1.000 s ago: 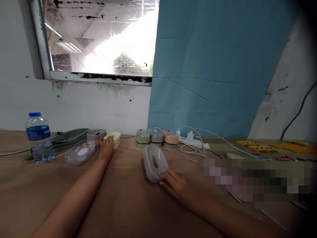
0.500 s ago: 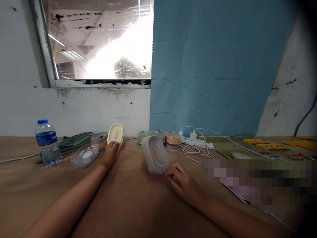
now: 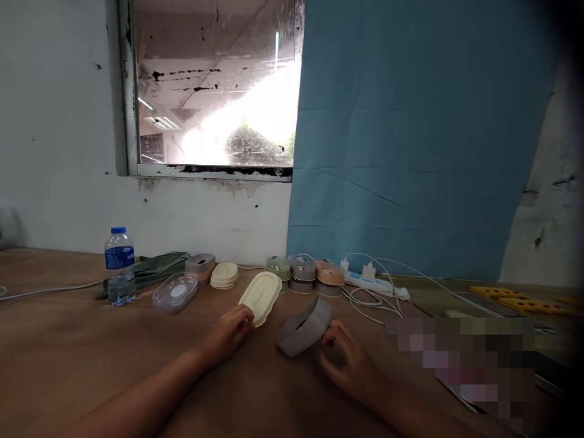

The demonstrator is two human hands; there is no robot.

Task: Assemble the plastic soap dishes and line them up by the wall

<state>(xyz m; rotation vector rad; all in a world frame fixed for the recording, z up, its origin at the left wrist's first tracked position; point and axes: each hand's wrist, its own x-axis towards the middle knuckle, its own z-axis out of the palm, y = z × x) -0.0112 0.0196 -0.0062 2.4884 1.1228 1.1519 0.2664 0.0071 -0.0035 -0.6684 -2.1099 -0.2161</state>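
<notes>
A cream oval plastic tray (image 3: pixel 260 298) with a wavy rim is pinched at its lower left edge by my left hand (image 3: pixel 230 334). It is tilted up, its long groove facing me. My right hand (image 3: pixel 349 359) grips the right end of a grey oval plastic frame (image 3: pixel 303 331) with an opening in it, held tilted close to the tabletop. The two pieces are apart, the frame lower and to the right. Behind my left hand lies a stack of more cream trays (image 3: pixel 224 275).
Left of the stack are a grey-and-tan box (image 3: pixel 201 267), a clear oval lid (image 3: pixel 176 293), a green bag (image 3: pixel 159 267) and a water bottle (image 3: pixel 120 267). Green, grey and peach boxes (image 3: pixel 329 274) line the back. A power strip (image 3: pixel 369 282) with loose white cables (image 3: pixel 365 301) lies right.
My left hand has taken a cream tray off the stack and brought it right, closer to the frame. My right hand has tipped the grey frame over and lowered it. The view has shifted.
</notes>
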